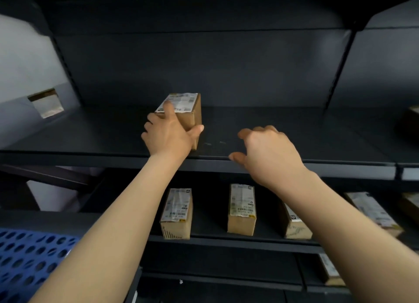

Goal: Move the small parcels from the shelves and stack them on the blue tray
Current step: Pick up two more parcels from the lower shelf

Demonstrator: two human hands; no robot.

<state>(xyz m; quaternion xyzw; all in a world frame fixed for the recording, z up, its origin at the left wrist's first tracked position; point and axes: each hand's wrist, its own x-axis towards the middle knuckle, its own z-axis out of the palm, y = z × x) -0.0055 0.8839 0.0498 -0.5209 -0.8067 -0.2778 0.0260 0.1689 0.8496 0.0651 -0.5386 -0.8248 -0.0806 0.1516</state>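
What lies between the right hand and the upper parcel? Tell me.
Only bare shelf, with a few faint scuffs on it, as the head view shows. The left hand grips the parcel; the right hand hovers apart from it.

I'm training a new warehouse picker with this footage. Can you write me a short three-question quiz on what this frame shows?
1. True or false: the left hand grips the parcel that stands on the upper shelf.
2. Pick one. The right hand is: A) holding a second parcel; B) open and holding nothing, above the shelf's front edge; C) pressing down on a label.
3. Fill the gap: the blue tray shows at the lower ____ of the view.

Key: 1 true; 2 B; 3 left.
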